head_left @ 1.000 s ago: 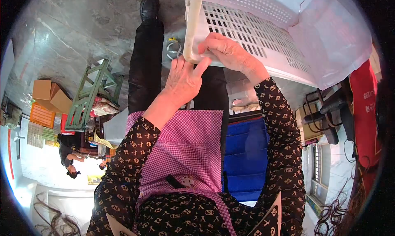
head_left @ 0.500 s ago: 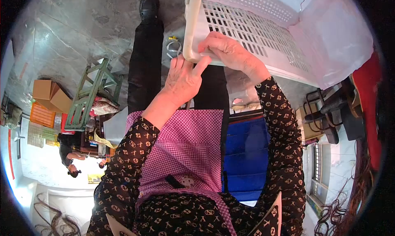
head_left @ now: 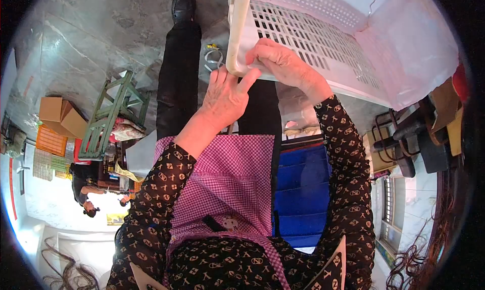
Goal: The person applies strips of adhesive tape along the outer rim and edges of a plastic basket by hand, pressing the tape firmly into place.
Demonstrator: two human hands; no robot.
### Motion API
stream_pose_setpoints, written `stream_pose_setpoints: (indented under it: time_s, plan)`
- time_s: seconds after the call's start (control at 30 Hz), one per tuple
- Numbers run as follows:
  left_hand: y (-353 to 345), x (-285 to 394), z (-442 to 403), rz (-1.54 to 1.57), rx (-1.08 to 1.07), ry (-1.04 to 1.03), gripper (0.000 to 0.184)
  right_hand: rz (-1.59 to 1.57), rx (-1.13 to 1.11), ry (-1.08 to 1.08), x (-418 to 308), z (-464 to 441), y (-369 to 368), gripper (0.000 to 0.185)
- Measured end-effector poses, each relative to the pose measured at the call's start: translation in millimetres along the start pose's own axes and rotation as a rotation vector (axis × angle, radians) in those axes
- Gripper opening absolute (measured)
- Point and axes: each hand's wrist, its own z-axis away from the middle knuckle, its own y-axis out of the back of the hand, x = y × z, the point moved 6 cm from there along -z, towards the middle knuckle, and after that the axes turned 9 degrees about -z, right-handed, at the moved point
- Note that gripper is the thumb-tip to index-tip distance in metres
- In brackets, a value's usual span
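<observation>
A white plastic crate with a slotted side fills the upper right of the view. Its near corner lies between my two hands. My left hand grips the rim at that corner, fingers on the outer side and thumb across the edge. Inside the corner, my right hand has its fingers curled and pinched together; whatever they hold is too small to make out. A checked pink apron covers my lap below the hands.
A green stool and an open cardboard box stand on the left. Beyond them is a person in dark clothes. A looped white strip lies on the floor beside my leg. Blue material and dark chairs are on the right.
Both hands stay at the crate corner with hardly any movement. At the far right, the red fabric has mostly gone from view, and brown and yellow pieces now show there.
</observation>
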Motion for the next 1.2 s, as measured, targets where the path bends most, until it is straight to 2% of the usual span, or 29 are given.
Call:
stream_pose_setpoints:
  time_s: [0.73, 1.2]
  plan:
    - [-0.6, -0.8, 0.7, 0.002, -0.018, -0.003, 0.053, -0.033, -0.006, -0.033, 0.8, 1.4, 1.1, 0.015]
    - [0.5, -0.1, 0.2, -0.01, -0.005, -0.004, 0.048, -0.023, -0.023, -0.032, -3.2, -2.4, 2.5, 0.015]
